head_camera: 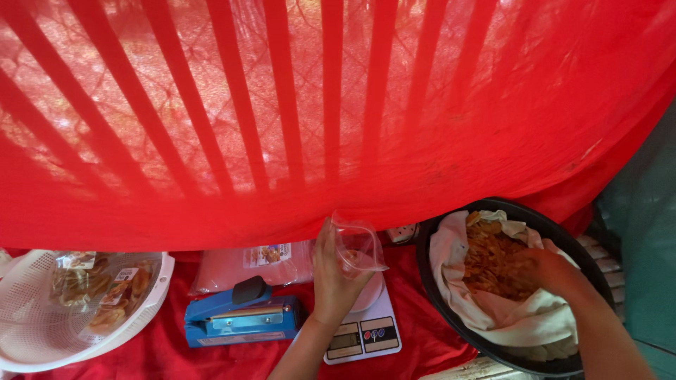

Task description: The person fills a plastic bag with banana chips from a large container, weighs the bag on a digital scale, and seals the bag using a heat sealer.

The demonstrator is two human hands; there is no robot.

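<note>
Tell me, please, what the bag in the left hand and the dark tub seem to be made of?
Bag: thin clear plastic film, glossy; the red cloth shows through it. Tub: looks like hard black plastic with a smooth, dull rim, though metal cannot be ruled out; a cream woven cloth lines it.

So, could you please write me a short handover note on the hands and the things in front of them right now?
Left hand: grip shut on a clear plastic bag, held open above the white scale.
Right hand: in the chips inside the cloth-lined black basin; grip not readable.
Done: sealed packets lie in the white basket.
Left: the held bag looks empty; blue sealer sits beside the scale.
</note>
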